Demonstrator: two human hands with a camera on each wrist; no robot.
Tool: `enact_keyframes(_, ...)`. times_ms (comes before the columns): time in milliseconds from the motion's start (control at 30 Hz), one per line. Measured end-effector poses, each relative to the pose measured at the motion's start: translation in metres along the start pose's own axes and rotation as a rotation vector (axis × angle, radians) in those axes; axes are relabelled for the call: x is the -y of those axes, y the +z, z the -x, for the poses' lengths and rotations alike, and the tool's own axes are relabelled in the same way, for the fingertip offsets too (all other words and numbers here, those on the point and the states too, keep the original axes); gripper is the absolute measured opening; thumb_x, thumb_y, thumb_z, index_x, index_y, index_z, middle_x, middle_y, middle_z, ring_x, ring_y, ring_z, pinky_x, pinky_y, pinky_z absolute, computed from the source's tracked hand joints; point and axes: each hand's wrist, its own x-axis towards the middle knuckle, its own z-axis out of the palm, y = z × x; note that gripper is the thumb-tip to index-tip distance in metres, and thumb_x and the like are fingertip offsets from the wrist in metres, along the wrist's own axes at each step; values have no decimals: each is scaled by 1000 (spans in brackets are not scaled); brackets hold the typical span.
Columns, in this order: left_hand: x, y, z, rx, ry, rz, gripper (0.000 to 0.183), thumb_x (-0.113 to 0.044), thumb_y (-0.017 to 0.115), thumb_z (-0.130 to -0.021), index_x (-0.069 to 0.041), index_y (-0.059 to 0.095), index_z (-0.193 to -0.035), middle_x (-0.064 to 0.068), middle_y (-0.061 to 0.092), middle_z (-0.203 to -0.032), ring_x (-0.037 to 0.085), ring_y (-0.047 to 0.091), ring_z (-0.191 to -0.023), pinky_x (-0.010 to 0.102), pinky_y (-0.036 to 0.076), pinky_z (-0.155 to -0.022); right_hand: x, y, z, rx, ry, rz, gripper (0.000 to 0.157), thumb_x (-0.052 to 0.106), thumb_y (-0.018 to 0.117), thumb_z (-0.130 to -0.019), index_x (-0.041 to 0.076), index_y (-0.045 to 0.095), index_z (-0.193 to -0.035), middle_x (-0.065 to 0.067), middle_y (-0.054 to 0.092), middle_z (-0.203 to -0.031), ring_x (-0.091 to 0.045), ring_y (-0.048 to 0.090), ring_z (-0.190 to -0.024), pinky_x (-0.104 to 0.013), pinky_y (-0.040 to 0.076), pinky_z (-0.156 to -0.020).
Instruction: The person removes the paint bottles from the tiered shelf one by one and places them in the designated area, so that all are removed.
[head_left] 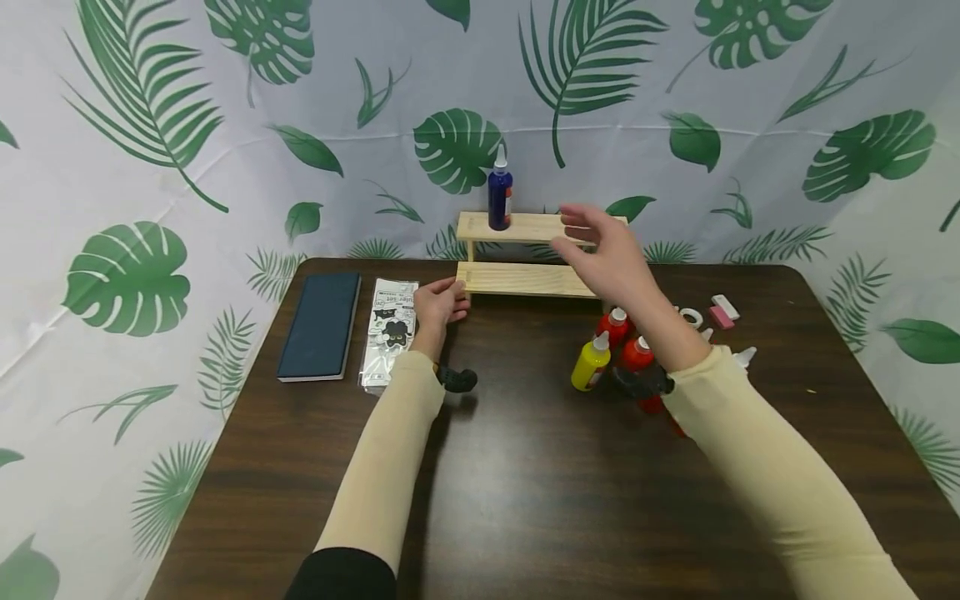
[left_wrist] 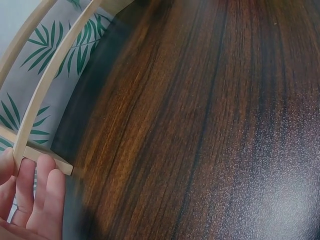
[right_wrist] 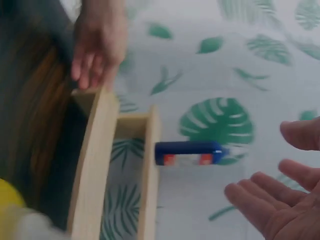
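A small two-tier wooden rack (head_left: 528, 279) stands at the back of the table. My left hand (head_left: 441, 305) pinches the left end of its lower tier, thumb on one side and fingers beneath, as the left wrist view shows at the wooden strip (left_wrist: 42, 92). On the upper tier a blue squeeze bottle (head_left: 499, 198) with a clear pointed nozzle stands upright. My right hand (head_left: 606, 254) is in the air in front of the rack's right part, fingers loosely spread and holding nothing. In the right wrist view the blue bottle (right_wrist: 187, 153) is apart from that hand (right_wrist: 280, 200).
Below my right forearm stand a yellow bottle (head_left: 591, 365) and several red bottles (head_left: 616, 327), partly hidden. A tape roll (head_left: 691, 317) and a pink-and-white eraser (head_left: 723, 316) lie to the right. At left lie a dark blue notebook (head_left: 320, 325) and a ruler-set packet (head_left: 386, 337).
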Motion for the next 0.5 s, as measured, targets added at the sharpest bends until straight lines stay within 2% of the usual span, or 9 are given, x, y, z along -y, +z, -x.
enact_keyframes(133, 0, -2, 0, 1, 11, 4, 26, -17, 73, -86, -8, 71, -110, 16, 73, -92, 15, 68, -58, 28, 57, -49, 1, 24, -45, 33, 28, 38, 58, 36, 59, -95, 18, 39, -146, -8, 47, -144, -26, 48, -129, -42, 44, -103)
enact_keyframes(267, -1, -3, 0, -16, 16, 0, 25, -17, 74, -85, -8, 72, -109, 15, 73, -89, 16, 69, -60, 28, 57, -48, -8, 44, -84, 64, 25, 62, 63, 36, 56, -96, 15, 31, -150, -12, 41, -148, -29, 44, -132, -42, 42, -106)
enact_keyframes(367, -1, -3, 1, -17, 16, -11, 25, -17, 73, -86, -9, 72, -109, 14, 73, -87, 16, 70, -61, 28, 57, -49, -15, 56, -106, 68, 40, 53, 66, 36, 54, -97, 15, 25, -152, -13, 37, -150, -30, 41, -134, -40, 38, -109)
enact_keyframes(500, 0, 2, 3, -19, 18, -26, 24, -18, 73, -86, -10, 72, -108, 13, 73, -86, 17, 70, -63, 28, 57, -49, -23, 65, -124, 63, 105, 14, 72, 37, 54, -96, 20, 16, -154, -9, 30, -155, -27, 35, -138, -37, 34, -112)
